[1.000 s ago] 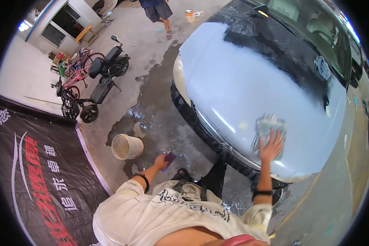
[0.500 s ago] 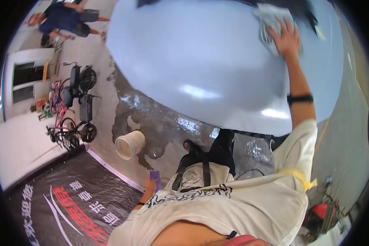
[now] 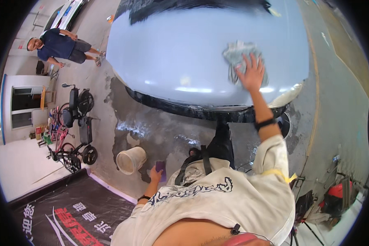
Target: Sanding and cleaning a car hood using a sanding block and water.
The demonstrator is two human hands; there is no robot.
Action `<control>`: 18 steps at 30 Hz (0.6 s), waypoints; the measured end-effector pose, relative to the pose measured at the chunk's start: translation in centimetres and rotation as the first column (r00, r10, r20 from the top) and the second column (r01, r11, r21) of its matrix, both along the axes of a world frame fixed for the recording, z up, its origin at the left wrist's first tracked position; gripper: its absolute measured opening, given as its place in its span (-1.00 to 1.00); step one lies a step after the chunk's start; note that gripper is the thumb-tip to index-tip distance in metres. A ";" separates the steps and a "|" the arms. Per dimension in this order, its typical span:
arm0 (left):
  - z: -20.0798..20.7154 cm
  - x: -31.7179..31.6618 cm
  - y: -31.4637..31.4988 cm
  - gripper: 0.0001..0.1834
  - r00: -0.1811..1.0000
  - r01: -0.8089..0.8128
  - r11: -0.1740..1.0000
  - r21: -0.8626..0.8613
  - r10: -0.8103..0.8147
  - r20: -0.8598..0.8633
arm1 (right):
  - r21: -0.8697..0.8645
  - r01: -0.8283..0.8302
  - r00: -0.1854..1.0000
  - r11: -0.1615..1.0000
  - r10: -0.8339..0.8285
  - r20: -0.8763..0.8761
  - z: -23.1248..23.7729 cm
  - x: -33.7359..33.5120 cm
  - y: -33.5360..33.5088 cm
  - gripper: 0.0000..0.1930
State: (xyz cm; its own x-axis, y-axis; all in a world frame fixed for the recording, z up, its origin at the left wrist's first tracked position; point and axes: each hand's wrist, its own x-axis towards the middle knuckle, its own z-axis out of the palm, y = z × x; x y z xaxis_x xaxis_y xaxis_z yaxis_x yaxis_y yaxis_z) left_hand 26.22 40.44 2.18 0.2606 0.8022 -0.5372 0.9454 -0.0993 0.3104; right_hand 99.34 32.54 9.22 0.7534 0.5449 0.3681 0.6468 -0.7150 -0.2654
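Observation:
My right hand (image 3: 253, 75) holds a crumpled grey-green cloth (image 3: 238, 52) down against the pale blue-grey car hood (image 3: 172, 53), its fingers spread across the top. The hood's surface is glossy, and part of the cloth lies hidden under the palm. Low at my left side, my left hand (image 3: 155, 175) is closed around a purple block (image 3: 162, 169) that looks like a sponge. That hand is away from the car, close to my hip, and some of its fingers are out of sight behind the block.
A whitish bucket (image 3: 131, 160) stands on the wet concrete floor (image 3: 123, 106) left of my legs. Farther left are electric bikes (image 3: 84, 119) and a standing person (image 3: 61, 47). A dark printed banner (image 3: 69, 221) lies lower left; red and black gear (image 3: 338, 192) sits lower right.
My right hand and the cloth have come nearer to me and leftward over the hood. My view has shifted, so the car's front edge now shows. The left hand still holds the purple block.

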 end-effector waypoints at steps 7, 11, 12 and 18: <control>-2.7 2.6 3.7 -0.51 0.985 -0.104 0.986 0.128 0.084 0.152 | 0.130 -0.177 0.984 0.976 0.175 0.022 -0.7 -6.1 -4.0 -0.18; -0.1 5.8 -0.2 -0.50 0.990 -0.127 0.990 0.059 0.123 0.071 | -0.122 0.023 0.989 0.992 -0.005 0.148 0.0 5.8 -2.8 -0.24; 0.1 5.4 -1.8 -0.49 0.992 -0.127 0.992 0.029 0.127 -0.009 | -0.152 0.032 0.990 0.988 -0.011 0.138 0.8 9.3 -1.0 -0.27; 1.4 7.1 -9.6 -0.52 0.947 -0.300 0.954 -0.012 0.296 -0.127 | -0.155 -0.007 0.994 0.988 0.024 0.106 0.6 29.4 6.1 -0.31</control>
State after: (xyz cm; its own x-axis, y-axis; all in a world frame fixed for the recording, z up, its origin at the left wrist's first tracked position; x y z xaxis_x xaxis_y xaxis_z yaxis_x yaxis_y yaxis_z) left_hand 33.37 30.84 3.53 -0.0571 0.8159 -0.5754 0.9614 0.2002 0.1885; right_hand 128.79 38.63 9.78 0.7053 0.6126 0.3568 0.6768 -0.7317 -0.0817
